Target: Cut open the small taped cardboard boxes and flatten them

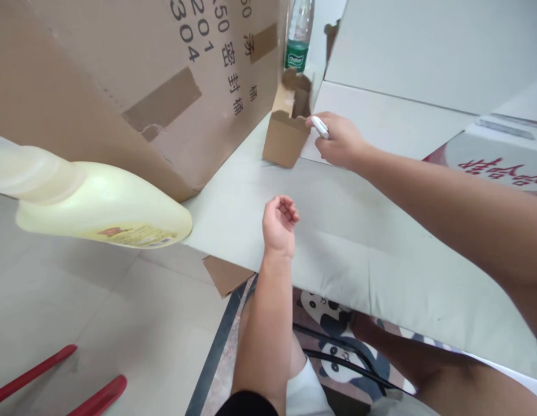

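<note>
My right hand point(340, 140) reaches forward over a grey-white board point(337, 231) and pinches a small white object point(320, 127), which I cannot identify, between thumb and fingers. It is right beside the open top of a small brown cardboard box point(285, 137) standing on the board. My left hand point(279, 224) rests on the board nearer to me, palm up, fingers loosely curled, holding nothing.
A large cardboard box point(133, 81) with printed characters stands at the left. A pale yellow plastic bottle point(99, 205) lies on its side in front of it. A clear bottle with a green label point(299, 34) stands behind. Red bars point(55, 381) lie on the tiled floor.
</note>
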A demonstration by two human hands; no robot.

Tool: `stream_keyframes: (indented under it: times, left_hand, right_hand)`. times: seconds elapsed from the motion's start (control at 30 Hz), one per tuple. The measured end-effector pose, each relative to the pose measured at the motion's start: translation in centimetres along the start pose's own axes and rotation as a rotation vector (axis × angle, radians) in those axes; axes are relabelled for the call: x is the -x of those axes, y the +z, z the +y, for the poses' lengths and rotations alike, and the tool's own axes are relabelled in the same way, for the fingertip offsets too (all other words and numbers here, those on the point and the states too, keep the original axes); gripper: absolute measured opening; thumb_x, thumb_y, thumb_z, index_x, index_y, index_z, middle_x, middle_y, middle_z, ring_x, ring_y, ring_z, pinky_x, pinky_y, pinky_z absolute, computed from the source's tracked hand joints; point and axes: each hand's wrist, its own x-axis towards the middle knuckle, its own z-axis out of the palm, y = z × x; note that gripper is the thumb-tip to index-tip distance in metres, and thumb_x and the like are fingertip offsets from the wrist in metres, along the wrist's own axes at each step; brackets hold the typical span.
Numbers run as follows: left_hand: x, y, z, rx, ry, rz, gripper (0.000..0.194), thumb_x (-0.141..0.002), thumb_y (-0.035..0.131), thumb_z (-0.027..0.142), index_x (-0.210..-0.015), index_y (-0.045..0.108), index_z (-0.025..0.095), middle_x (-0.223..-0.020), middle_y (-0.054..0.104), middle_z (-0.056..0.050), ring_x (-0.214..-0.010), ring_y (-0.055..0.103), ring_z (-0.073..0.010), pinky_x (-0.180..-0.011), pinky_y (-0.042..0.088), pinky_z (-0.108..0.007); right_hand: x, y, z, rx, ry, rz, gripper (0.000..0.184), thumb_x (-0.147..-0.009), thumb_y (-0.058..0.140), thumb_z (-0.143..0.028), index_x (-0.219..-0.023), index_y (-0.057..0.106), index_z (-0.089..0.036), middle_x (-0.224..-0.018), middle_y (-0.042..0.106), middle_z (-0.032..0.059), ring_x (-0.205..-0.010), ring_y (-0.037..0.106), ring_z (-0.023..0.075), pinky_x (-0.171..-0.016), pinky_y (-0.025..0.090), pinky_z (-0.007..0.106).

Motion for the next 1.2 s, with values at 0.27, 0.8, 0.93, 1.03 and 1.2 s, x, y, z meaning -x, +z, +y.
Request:
stream_keyframes:
  times: [0.27, 0.8, 0.93, 1.03, 1.2]
  left_hand:
    - [-0.1, 0.1, 0.5, 0.003, 0.178, 0.123, 0.021, -0.086, 0.054, 0.029, -0.068, 0.052, 0.019, -0.06, 0.045, 0.004, -0.048, 0.043, -0.0066, -0.051, 0.036, -0.019]
    - [-0.2, 1.4, -0.7, -0.053, 0.175, 0.021, 0.028, -0.09, 0.05, 0.03, -0.065, 0.053, 0.019, -0.059, 0.043, 0.002, -0.049, 0.04, -0.0087, -0.053, 0.034, -0.023]
    - [-0.2, 1.1, -0.4, -0.058, 0.182, 0.018, 0.03, -0.091, 0.052, 0.033, -0.064, 0.053, 0.019, -0.058, 0.043, 0.002, -0.05, 0.042, -0.0088, -0.053, 0.035, -0.023]
    - [0.0, 0.9, -0.5, -0.063, 0.204, 0.01, 0.031, -0.091, 0.053, 0.033, -0.064, 0.053, 0.019, -0.058, 0.043, 0.002, -0.05, 0.042, -0.0093, -0.054, 0.035, -0.024]
    - [0.5, 1.0, -0.8, -0.07, 0.214, 0.012, 0.032, -0.092, 0.051, 0.031, -0.063, 0.053, 0.019, -0.056, 0.043, 0.001, -0.049, 0.042, -0.0095, -0.052, 0.033, -0.024]
  right_hand:
    - [13.8, -4.7, 2.6, -0.008, 0.001, -0.01, 0.04, -0.078, 0.057, -0.028, -0.114, 0.074, -0.03, -0.139, 0.066, 0.0095, -0.106, 0.072, 0.0337, -0.088, 0.061, 0.056]
    - [0.3, 2.5, -2.4, 0.119, -0.186, -0.054, 0.049, -0.083, 0.046, -0.009, -0.122, 0.071, -0.024, -0.171, 0.031, -0.0011, -0.156, 0.037, 0.0201, -0.126, 0.036, 0.034]
    - [1.6, 3.4, -4.5, 0.146, -0.363, -0.052, 0.044, -0.087, 0.046, -0.013, -0.124, 0.065, -0.029, -0.17, 0.034, -0.0072, -0.153, 0.039, 0.0176, -0.121, 0.044, 0.036]
    - [2.1, 3.6, -6.2, 0.202, -0.377, -0.179, 0.032, -0.088, 0.052, -0.02, -0.115, 0.067, -0.03, -0.173, 0.024, -0.0147, -0.136, 0.057, 0.0257, -0.107, 0.056, 0.046]
    - [1.2, 4.2, -7.5, 0.371, -0.305, -0.179, 0.023, -0.09, 0.054, -0.026, -0.106, 0.071, -0.025, -0.154, 0.054, 0.0021, -0.112, 0.068, 0.033, -0.094, 0.059, 0.052]
